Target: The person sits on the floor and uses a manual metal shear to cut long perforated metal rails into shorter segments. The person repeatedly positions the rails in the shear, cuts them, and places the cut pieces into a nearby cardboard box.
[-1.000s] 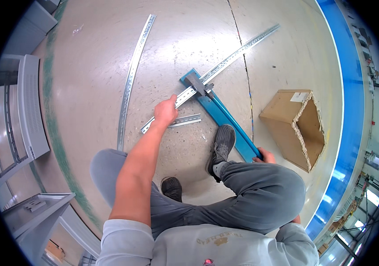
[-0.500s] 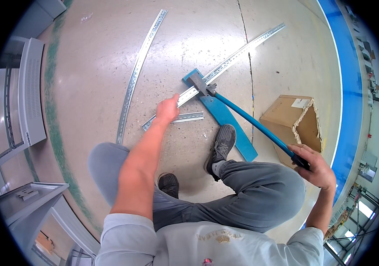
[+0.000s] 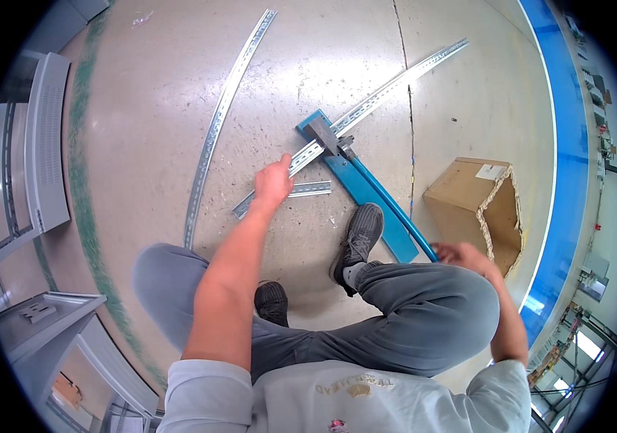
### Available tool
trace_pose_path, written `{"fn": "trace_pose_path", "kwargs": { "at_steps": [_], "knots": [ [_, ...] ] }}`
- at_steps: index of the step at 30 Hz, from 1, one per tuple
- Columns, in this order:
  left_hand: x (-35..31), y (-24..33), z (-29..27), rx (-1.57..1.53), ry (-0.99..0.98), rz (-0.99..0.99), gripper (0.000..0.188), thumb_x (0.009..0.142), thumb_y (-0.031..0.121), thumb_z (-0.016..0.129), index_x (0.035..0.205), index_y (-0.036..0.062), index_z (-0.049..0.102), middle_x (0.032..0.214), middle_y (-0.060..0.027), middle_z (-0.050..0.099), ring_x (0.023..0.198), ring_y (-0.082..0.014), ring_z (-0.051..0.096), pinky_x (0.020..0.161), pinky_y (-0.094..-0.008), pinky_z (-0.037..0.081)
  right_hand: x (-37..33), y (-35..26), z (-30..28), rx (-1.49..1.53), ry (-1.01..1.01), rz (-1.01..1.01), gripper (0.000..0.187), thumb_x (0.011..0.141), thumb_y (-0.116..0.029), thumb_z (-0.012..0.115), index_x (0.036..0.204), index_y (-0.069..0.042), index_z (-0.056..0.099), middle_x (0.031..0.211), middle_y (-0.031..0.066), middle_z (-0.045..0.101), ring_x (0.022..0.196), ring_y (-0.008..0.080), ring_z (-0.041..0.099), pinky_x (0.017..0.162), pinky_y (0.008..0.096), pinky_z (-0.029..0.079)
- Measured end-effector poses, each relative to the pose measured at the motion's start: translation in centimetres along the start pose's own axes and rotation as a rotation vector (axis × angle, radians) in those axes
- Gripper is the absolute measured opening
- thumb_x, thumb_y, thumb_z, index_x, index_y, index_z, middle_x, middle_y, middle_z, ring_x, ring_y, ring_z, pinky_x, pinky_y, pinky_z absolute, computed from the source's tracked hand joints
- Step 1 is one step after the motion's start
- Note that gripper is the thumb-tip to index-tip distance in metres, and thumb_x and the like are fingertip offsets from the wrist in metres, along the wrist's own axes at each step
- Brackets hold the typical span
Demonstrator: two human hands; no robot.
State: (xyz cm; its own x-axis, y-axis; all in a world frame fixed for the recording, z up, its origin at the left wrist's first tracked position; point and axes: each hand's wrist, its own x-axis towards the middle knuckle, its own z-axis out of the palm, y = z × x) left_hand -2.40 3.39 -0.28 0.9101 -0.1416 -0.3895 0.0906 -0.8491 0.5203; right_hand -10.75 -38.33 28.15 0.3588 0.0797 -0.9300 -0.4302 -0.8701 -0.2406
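Note:
A teal rail cutter with a grey metal head [image 3: 321,135] lies on the floor, and my shoe rests against its flat base [image 3: 395,237]. One slotted metal DIN rail [image 3: 388,90] runs through the head. My left hand [image 3: 274,182] grips its near end, just left of the head. My right hand [image 3: 464,256] is closed round the end of the teal lever [image 3: 395,209], slightly blurred and partly behind my knee. Beside my left hand lies a short rail piece [image 3: 312,189]; my hand and forearm cover part of it.
Another long slotted rail [image 3: 216,126] lies on the floor to the left. A torn-open cardboard box [image 3: 460,191] stands right of the lever. Grey metal cabinets [image 3: 50,144] line the left side, past a green floor stripe [image 3: 80,159]. A blue strip [image 3: 572,144] borders the right.
My right hand has swung the lever down and to the left, close alongside the cutter's base. My left hand stays on the rail, which has hardly moved.

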Motion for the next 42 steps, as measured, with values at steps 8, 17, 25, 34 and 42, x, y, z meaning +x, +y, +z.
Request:
{"fn": "trace_pose_path", "kwargs": {
  "at_steps": [8, 17, 25, 34, 42],
  "knots": [
    [0.3, 0.9, -0.7, -0.039, -0.03, 0.014, 0.05, 0.089, 0.053, 0.073, 0.11, 0.0106, 0.057, 0.086, -0.0181, 0.071, 0.086, -0.0411, 0.071, 0.075, -0.0524, 0.054, 23.0, -9.1, -7.9, 0.458, 0.31, -0.23, 0.088, 0.091, -0.052, 0.074, 0.152, 0.003, 0.043, 0.126, 0.0176, 0.065, 0.118, 0.0249, 0.063, 0.097, 0.0384, 0.053],
    [0.9, 0.5, -1.5, -0.037, -0.108, 0.027, 0.037, 0.09, 0.035, 0.073, 0.111, 0.0102, 0.056, 0.089, -0.017, 0.072, 0.088, -0.0413, 0.07, 0.076, -0.053, 0.054, 35.7, -12.9, -7.8, 1.32, 0.254, -0.362, 0.034, 0.104, -0.024, 0.062, 0.127, 0.0, 0.052, 0.117, 0.0153, 0.065, 0.112, 0.0308, 0.065, 0.098, 0.0481, 0.055],
    [1.2, -0.5, -1.2, -0.023, -0.017, 0.096, 0.028, 0.086, 0.018, 0.071, 0.108, 0.0112, 0.054, 0.088, -0.0174, 0.071, 0.087, -0.0421, 0.07, 0.076, -0.0527, 0.054, 36.2, -12.4, -7.9, 1.23, 0.367, -0.42, 0.024, 0.107, -0.014, 0.051, 0.122, 0.004, 0.053, 0.114, 0.0176, 0.065, 0.101, 0.0306, 0.071, 0.083, 0.0438, 0.062],
    [1.0, -1.8, -1.6, -0.031, -0.042, 0.056, 0.028, 0.085, 0.017, 0.07, 0.108, 0.0122, 0.054, 0.089, -0.0178, 0.071, 0.088, -0.0416, 0.07, 0.076, -0.0533, 0.055, 34.1, -14.4, -7.2, 1.383, 0.275, -0.592, 0.025, 0.107, -0.005, 0.045, 0.125, 0.013, 0.044, 0.121, 0.0285, 0.062, 0.11, 0.0406, 0.07, 0.097, 0.0492, 0.061],
    [0.6, 0.8, -0.5, 0.022, -0.047, 0.004, 0.031, 0.084, 0.018, 0.072, 0.109, 0.0119, 0.054, 0.088, -0.0161, 0.071, 0.087, -0.041, 0.07, 0.075, -0.0525, 0.055, 36.9, -14.2, -9.8, 1.552, 0.272, -0.381, 0.026, 0.106, -0.001, 0.04, 0.126, 0.016, 0.043, 0.119, 0.0293, 0.061, 0.109, 0.0438, 0.069, 0.097, 0.0487, 0.061]
  ]
}}
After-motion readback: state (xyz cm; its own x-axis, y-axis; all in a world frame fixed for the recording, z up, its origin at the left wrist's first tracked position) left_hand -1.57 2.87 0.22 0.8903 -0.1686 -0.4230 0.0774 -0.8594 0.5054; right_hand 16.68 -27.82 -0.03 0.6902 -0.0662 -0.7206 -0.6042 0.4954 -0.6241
